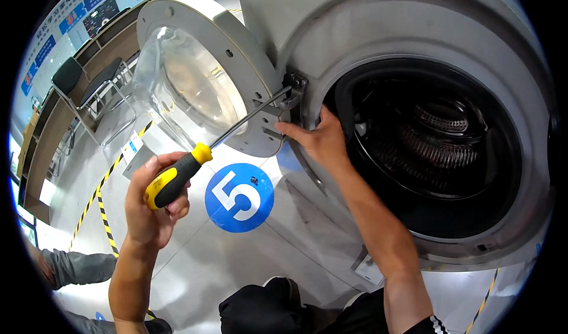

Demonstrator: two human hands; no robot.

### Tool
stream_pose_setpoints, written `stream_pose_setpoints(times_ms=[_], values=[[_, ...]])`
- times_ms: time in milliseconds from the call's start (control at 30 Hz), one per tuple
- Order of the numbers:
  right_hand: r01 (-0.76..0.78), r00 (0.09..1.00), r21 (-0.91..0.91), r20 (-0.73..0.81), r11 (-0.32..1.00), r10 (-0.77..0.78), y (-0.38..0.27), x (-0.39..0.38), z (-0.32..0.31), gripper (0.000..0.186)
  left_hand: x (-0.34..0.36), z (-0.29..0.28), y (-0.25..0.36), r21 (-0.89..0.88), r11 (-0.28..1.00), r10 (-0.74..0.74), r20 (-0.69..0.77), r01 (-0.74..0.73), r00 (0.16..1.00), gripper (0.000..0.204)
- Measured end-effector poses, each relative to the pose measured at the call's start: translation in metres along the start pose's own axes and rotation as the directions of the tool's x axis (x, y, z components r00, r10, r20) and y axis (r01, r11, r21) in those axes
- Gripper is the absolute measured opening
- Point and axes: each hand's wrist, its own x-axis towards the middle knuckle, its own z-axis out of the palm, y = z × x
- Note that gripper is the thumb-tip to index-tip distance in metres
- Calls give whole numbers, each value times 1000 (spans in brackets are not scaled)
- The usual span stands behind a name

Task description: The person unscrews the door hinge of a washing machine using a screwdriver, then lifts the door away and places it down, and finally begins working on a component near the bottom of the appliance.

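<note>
My left hand [157,198] grips a yellow and black screwdriver [177,180]. Its long metal shaft reaches up to the hinge [294,88] between the opened round door [241,68] and the grey washing machine [272,15]; whether the tip touches a screw is too small to tell. My right hand [319,142] grips around the hinge side just below, thumb toward the door's lower hinge plate [267,121] and fingertips at the opening's rim. The door's clear glass bowl [154,80] faces left of the dark rubber seal [432,227] and metal drum [438,151].
A black chair [71,74] stands by a curved wooden counter [41,151] at the left. The tiled floor [207,263] bears a blue round marker [239,197] and striped tape [102,210]. Another person's grey-clad leg [80,269] is at lower left.
</note>
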Motion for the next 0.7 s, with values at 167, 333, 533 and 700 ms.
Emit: stream_pose_setpoints(times_ms=[167, 333, 533, 700], values=[[51, 998, 33, -26, 998, -50, 8, 0, -1, 52, -2, 10, 16, 120, 973, -208, 81, 197, 975, 41], [35, 999, -48, -37, 998, -37, -1, -1, 1, 52, 3, 4, 9, 782, 314, 380, 417, -539, 826, 36], [86, 995, -36, -46, 996, -88, -3, -2, -1, 53, -4, 14, 25, 473, 877, 31, 117, -83, 993, 48], [48, 998, -40, -44, 998, -50, -1, -3, 0, 54, 3, 19, 28, 532, 843, -196, 168, 79, 966, 47]])
